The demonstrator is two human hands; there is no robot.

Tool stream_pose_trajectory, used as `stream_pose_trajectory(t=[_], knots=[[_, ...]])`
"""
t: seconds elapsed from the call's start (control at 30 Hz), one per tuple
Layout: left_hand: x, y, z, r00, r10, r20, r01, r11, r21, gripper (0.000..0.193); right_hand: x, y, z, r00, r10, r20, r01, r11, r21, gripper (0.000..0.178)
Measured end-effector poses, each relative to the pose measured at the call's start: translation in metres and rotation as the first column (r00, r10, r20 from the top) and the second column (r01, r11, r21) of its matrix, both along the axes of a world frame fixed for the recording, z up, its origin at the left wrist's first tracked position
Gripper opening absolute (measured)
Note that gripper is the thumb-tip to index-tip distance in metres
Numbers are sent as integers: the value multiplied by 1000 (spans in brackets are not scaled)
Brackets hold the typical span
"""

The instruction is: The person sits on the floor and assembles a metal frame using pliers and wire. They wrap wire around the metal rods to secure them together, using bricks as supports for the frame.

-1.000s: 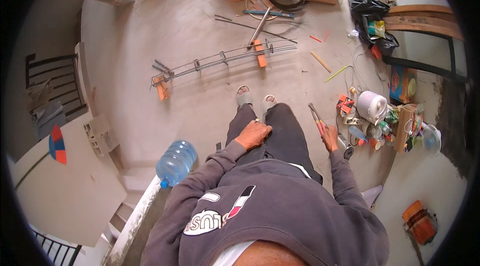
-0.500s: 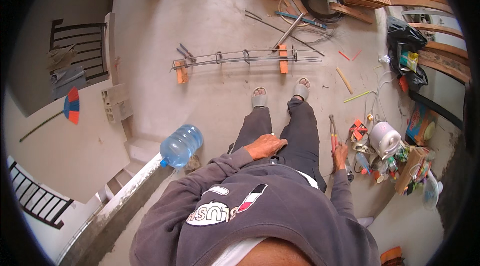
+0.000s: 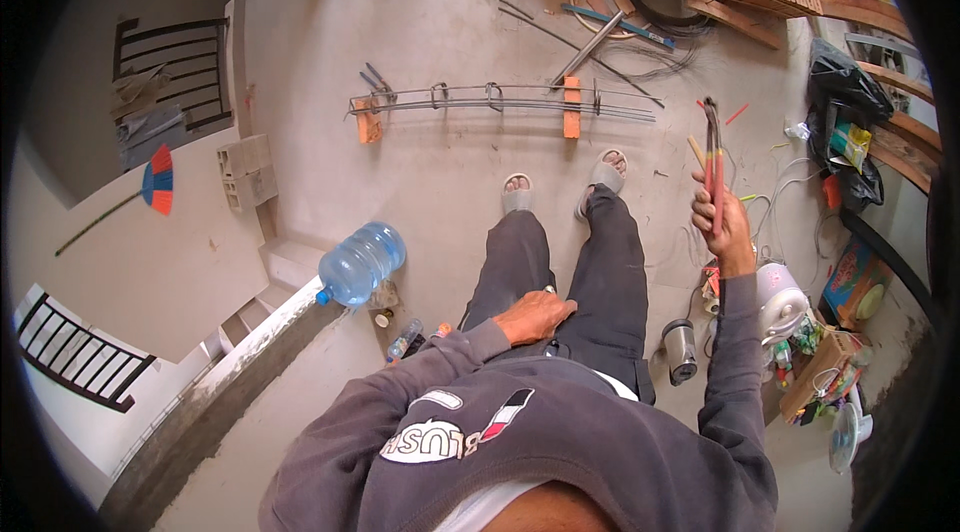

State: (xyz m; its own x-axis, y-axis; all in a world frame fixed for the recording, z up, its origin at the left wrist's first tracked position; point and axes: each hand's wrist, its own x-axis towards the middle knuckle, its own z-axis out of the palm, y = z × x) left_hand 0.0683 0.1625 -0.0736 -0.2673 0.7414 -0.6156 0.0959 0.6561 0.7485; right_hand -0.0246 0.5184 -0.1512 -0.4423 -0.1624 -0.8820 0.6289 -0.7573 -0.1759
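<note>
One steel-bar cage [image 3: 500, 102] spans the upper centre. One blue water jug [image 3: 362, 262] is left of centre. One red-handled pair of pincers [image 3: 718, 170], right of centre, runs nearly vertical, jaws topmost, clasped in the right hand [image 3: 734, 222]. The left hand [image 3: 535, 315] rests on the lap, grip unclear. Two orange bricks [image 3: 369, 122] support the cage.

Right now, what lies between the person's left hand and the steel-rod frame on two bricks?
In the head view, the left trouser leg and sandalled foot lie between the left hand and the frame, then a strip of floor.
</note>
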Motion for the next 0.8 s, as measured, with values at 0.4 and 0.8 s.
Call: stream_pose_trajectory(t=[0.4, 0.8], knots=[[-10, -58, -85, 800, 599, 43, -596, 800, -63, 26, -14, -164, -127, 979, -188, -81, 150, 927, -345, 34], [-69, -229, -368, 507, 732, -456, -862, 448, -239, 32, -19, -184, -202, 997, 18, -71, 5, 953, 302, 26]])
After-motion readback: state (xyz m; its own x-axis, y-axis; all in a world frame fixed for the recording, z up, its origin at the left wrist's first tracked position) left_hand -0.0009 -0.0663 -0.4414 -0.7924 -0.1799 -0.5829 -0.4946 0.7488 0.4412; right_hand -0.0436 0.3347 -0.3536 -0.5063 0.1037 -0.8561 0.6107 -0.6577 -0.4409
